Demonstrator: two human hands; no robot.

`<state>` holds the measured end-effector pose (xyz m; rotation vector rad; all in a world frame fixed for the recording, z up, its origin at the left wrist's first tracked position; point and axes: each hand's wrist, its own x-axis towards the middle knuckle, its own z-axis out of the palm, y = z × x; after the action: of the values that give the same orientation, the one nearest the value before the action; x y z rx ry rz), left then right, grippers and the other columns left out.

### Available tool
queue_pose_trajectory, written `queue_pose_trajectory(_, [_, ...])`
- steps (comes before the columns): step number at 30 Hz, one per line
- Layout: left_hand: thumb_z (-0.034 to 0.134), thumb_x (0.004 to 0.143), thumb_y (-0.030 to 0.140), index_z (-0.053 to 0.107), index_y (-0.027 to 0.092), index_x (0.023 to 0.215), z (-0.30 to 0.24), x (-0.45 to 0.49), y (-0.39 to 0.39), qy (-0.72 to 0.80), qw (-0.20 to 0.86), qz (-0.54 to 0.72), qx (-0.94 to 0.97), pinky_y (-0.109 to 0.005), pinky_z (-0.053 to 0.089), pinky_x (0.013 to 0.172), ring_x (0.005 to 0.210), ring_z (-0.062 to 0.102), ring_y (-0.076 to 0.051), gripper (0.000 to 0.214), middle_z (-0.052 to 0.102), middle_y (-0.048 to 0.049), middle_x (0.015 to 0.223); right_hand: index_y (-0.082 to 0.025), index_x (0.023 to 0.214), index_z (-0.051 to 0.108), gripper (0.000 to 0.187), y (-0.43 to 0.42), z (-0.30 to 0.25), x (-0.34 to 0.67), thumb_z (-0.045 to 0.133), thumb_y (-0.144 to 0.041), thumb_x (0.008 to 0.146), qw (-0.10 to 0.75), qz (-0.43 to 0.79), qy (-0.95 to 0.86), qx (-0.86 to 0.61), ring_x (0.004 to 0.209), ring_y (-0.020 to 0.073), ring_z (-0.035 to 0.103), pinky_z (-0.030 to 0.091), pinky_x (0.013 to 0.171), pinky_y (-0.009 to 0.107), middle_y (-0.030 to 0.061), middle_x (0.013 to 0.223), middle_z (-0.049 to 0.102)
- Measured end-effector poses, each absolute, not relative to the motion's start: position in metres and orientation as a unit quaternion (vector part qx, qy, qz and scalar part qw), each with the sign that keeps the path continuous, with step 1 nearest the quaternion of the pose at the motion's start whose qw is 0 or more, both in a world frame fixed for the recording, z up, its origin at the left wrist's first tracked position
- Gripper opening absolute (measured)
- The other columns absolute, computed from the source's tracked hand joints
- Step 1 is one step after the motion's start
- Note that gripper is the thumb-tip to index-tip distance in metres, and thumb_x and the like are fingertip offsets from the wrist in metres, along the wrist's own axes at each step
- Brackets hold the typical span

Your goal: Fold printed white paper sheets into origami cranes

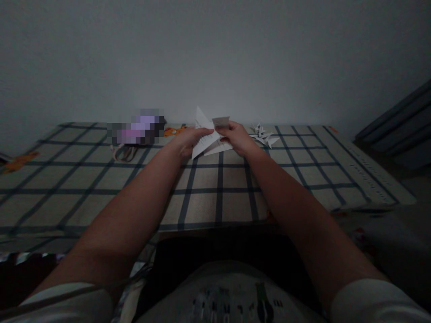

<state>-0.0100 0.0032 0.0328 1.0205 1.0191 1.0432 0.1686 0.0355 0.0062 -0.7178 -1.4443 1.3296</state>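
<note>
A partly folded sheet of white paper (204,142) with faint print is held up just above the table, its pointed flaps sticking out up, down and to the right. My left hand (189,140) grips its left side, thumb lying across the paper toward the middle. From the right, my right hand (236,136) pinches the paper near its centre with thumb and forefinger. Just beyond my right hand lie several small folded paper shapes (264,134) with sharp points. Part of the paper is covered by my fingers.
A checked cloth (202,197) covers the table, which stands against a pale wall (215,58). At the back left sits a blurred purple object (143,128) with a looped strap (124,152) in front. Dark slatted panels (400,128) stand at the right.
</note>
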Motion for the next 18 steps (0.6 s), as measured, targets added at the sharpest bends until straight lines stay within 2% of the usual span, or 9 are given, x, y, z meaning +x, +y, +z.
queue_pose_trajectory(4, [0.070,0.077,0.017,0.072,0.015,0.097,0.0342,-0.0094,0.0030,0.469,0.604,0.475,0.435,-0.029,0.058,0.069,0.067,0.070,-0.017,0.019,0.077,-0.0049,0.085,-0.019,0.093,0.073,0.033,0.0358,0.0066,0.1706,0.083,-0.040,0.070,0.470,0.582,-0.588,-0.307,0.077,0.0114,0.063,0.049,0.067,0.022,0.0020,0.092,0.074])
queue_pose_trajectory(11, [0.076,0.070,0.011,0.075,0.019,0.106,0.0261,-0.0102,0.0056,0.458,0.574,0.492,0.467,-0.037,0.061,0.083,0.098,0.075,-0.029,0.036,0.079,-0.0110,0.109,-0.018,0.086,0.071,0.024,0.0320,0.0082,0.1732,0.081,-0.037,0.074,0.461,0.560,-0.600,-0.337,0.070,0.0100,0.058,0.047,0.065,0.022,0.0030,0.088,0.073])
queue_pose_trajectory(18, [0.073,0.074,0.013,0.076,0.017,0.105,0.0275,-0.0094,0.0044,0.465,0.565,0.497,0.466,-0.039,0.061,0.083,0.096,0.076,-0.030,0.031,0.078,-0.0117,0.106,-0.021,0.094,0.072,0.030,0.0327,0.0075,0.1718,0.079,-0.043,0.075,0.465,0.554,-0.611,-0.322,0.081,0.0132,0.063,0.050,0.070,0.024,0.0034,0.098,0.075])
